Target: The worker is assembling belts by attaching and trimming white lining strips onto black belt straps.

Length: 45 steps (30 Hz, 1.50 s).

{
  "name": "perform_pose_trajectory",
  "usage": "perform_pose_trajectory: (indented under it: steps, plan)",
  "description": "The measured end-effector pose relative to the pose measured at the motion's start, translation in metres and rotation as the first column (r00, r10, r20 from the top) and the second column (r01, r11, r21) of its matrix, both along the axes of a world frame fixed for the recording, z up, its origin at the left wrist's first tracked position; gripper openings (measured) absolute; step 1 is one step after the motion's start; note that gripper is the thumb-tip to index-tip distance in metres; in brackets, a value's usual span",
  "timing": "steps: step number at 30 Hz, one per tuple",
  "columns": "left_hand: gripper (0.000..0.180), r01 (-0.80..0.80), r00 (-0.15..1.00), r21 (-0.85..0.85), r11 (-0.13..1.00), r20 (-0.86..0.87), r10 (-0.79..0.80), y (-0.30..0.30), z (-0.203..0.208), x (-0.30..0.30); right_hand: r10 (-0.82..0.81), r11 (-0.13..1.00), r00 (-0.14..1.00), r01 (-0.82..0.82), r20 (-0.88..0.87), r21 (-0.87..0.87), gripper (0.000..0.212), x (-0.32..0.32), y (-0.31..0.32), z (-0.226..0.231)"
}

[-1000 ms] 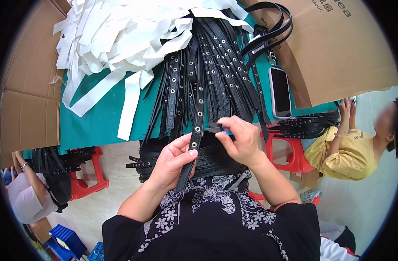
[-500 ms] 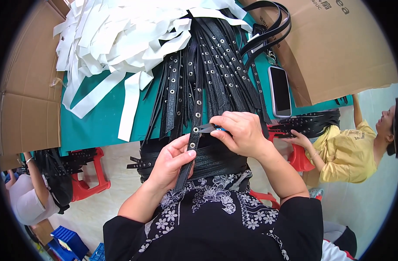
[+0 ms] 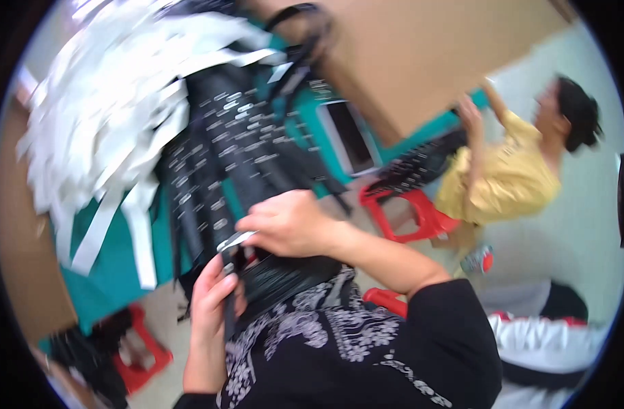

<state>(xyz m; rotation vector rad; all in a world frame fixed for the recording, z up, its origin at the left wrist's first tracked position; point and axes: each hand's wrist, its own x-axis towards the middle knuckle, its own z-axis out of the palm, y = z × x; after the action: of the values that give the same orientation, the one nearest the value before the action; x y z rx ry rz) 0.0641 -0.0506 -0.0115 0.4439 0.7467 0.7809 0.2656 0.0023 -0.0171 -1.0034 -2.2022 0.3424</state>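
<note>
Whole view has tilted counterclockwise and blurred since last frame; hands now nearer 8 o'clock. Left hand pinches a narrow black leather-look eyeleted strap; right hand, at its 1–2 o'clock, grips a small silver-bladed tool at the strap, contact unclear. Strap looks mid-work. From hands: 12, thick bundle of similar black straps, done or undone can't tell; 11, heaped white fabric strips; 1–2, dark-screened phone; 2–3, yellow-shirted co-worker.
</note>
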Motion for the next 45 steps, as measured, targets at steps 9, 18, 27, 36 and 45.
perform_pose_trajectory:
  steps: [9,18,27,36,45]
  plan:
    - [0.034,-0.028,0.913,0.277,0.96,-0.384,0.138,-0.019,0.008,0.084,-0.383,0.833,0.886,0.209,-0.262,-0.512,0.047,0.065,-0.032,0.031]
    - [0.019,-0.065,0.932,0.315,0.947,-0.319,0.17,-0.032,0.012,0.088,-0.625,0.75,0.705,0.426,-0.334,-0.506,0.037,0.069,-0.029,0.004]
    - [0.045,0.431,0.802,0.193,0.882,-0.53,-0.276,-0.025,0.006,-0.001,-0.576,0.478,0.619,-0.275,-0.534,-0.834,0.019,-0.032,-0.062,0.007]
    - [0.028,0.179,0.958,0.047,0.983,-0.238,-0.163,0.033,0.029,-0.052,-0.366,0.55,0.757,-0.293,-0.541,-0.782,0.021,-0.114,-0.119,0.007]
    - [0.026,0.208,0.965,0.053,0.977,-0.175,-0.196,0.011,0.034,-0.094,-0.608,0.482,0.307,-0.59,-0.732,-0.648,0.017,-0.11,-0.065,-0.005]
